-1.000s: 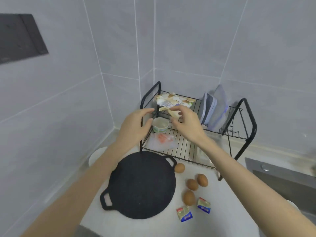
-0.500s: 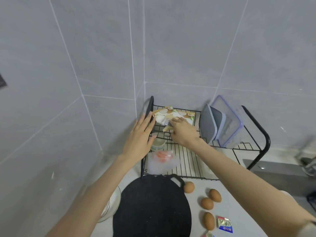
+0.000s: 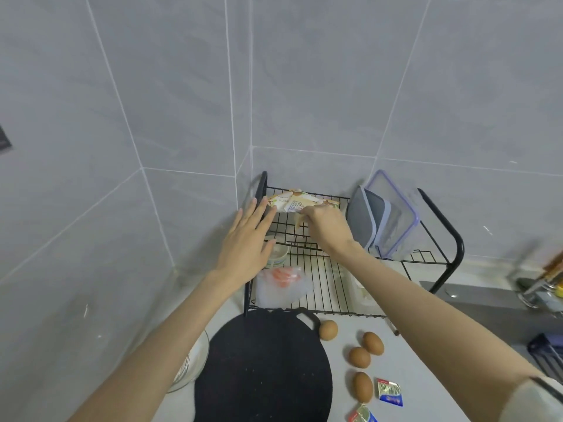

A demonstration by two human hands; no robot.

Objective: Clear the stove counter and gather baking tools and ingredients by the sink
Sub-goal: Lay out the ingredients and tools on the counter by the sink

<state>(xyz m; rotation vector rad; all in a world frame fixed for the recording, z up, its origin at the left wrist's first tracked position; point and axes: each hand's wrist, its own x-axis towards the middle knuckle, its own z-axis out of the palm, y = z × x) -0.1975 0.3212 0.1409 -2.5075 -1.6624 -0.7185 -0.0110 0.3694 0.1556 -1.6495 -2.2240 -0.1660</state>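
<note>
I am at the gathering step, taking an ingredient off the black wire rack (image 3: 329,284) that stands in the tiled corner. My right hand (image 3: 327,226) has its fingers curled down onto the printed packet (image 3: 289,200), pinching its near edge. The packet lies at the back of the rack's shelf, close to the wall.

My left hand (image 3: 246,239) is flat with straight fingers and holds nothing. It hovers just beside the rack's left upright, over a small bowl (image 3: 277,258).

On the counter in front lie a black griddle pan (image 3: 265,370), four eggs (image 3: 359,357) and two sachets (image 3: 389,391). The sink (image 3: 493,315) is off to my right.

Next, as I judge it, I lift the packet clear of the wires without snagging it. If it sags I support it with the free left hand. Then I carry it rightward to the sink side, keeping my forearm well above the eggs.
</note>
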